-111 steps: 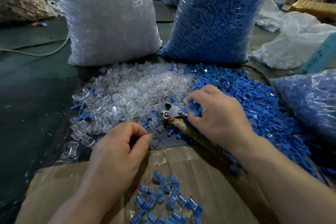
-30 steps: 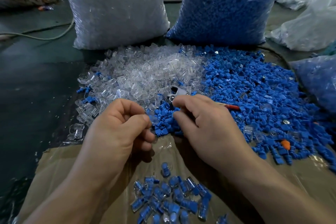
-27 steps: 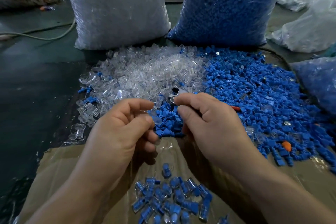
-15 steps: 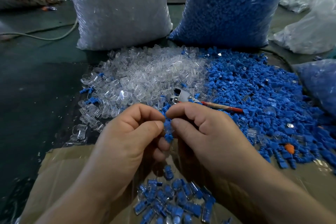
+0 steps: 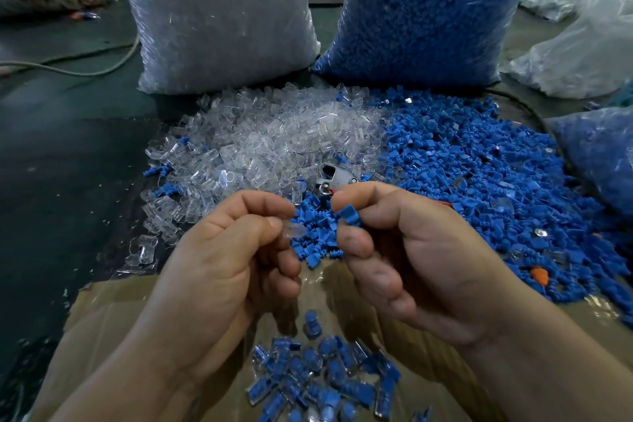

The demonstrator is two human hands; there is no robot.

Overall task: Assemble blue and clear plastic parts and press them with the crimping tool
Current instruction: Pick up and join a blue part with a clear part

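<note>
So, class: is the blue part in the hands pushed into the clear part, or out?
Out. Left hand pinches the clear part, right hand the blue part, apart.

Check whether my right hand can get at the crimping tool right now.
Probably yes, though not empty-handed: the right hand pinches a blue part. The crimping tool lies just beyond it, head uncovered, nothing between.

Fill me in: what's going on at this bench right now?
A person is putting small plastic pieces together by hand. The left hand pinches a clear part, the right hand pinches a blue part; the two are close but not yet joined. The crimping tool lies untouched among the loose parts behind the hands. A heap of assembled pieces sits on the cardboard nearer the person.
</note>
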